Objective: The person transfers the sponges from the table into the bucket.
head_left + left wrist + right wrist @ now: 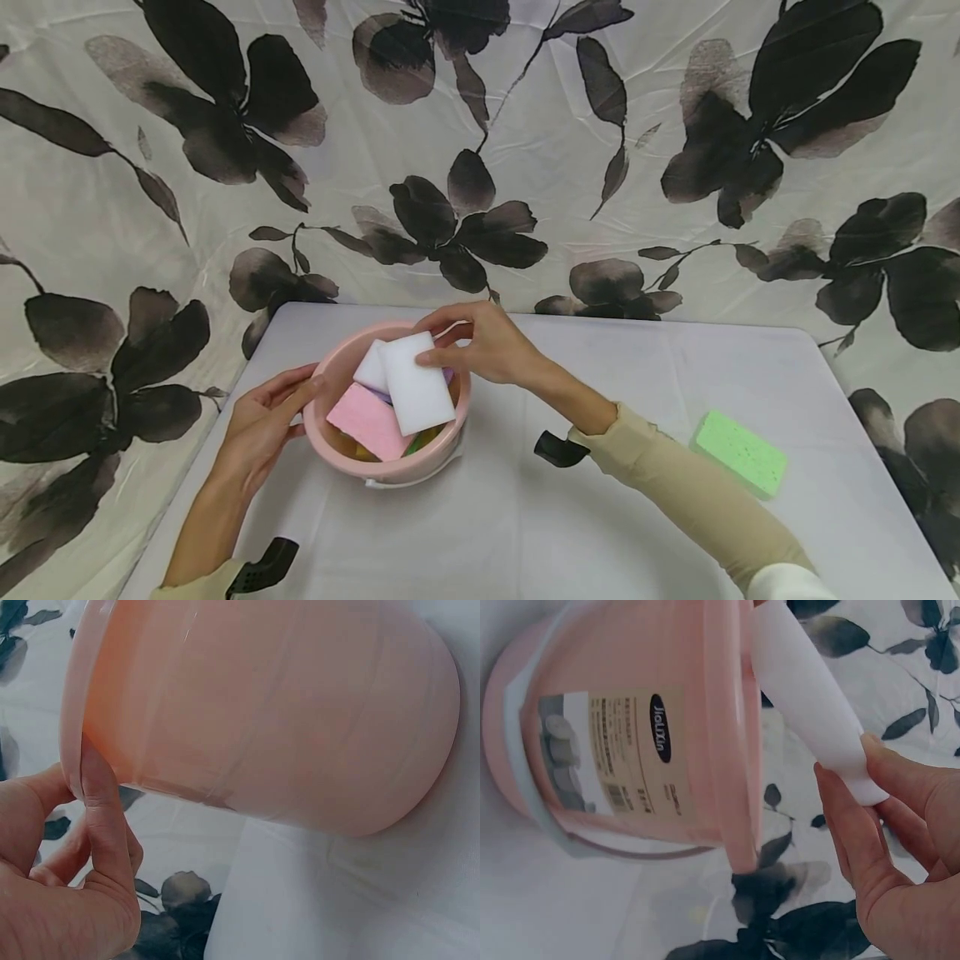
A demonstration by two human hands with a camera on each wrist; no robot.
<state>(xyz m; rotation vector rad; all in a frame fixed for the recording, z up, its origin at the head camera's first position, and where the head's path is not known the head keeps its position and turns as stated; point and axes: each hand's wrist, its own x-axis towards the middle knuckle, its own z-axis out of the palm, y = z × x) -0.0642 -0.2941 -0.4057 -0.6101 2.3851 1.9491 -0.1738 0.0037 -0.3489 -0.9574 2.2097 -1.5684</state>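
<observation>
A pink bucket [318,425] stands on the table, filled with sponges. Its rim is pinched between the thumb and fingers of my left hand [258,421], as the left wrist view also shows [82,870]. My right hand [487,342] pinches a white sponge [418,383] by its upper end, tilted over the bucket's mouth. In the right wrist view that white sponge [810,690] slants past the rim, thumb on one face and fingers on the other. Inside the bucket lie a pink sponge [371,421] and another white sponge [371,368]. Purple, yellow and green pieces beneath are mostly hidden.
A green sponge [741,454] lies on the white-covered table [480,533] at the right, beside my right forearm. The bucket's white handle [420,478] hangs down its near side. Behind the table hangs a floral cloth [570,192].
</observation>
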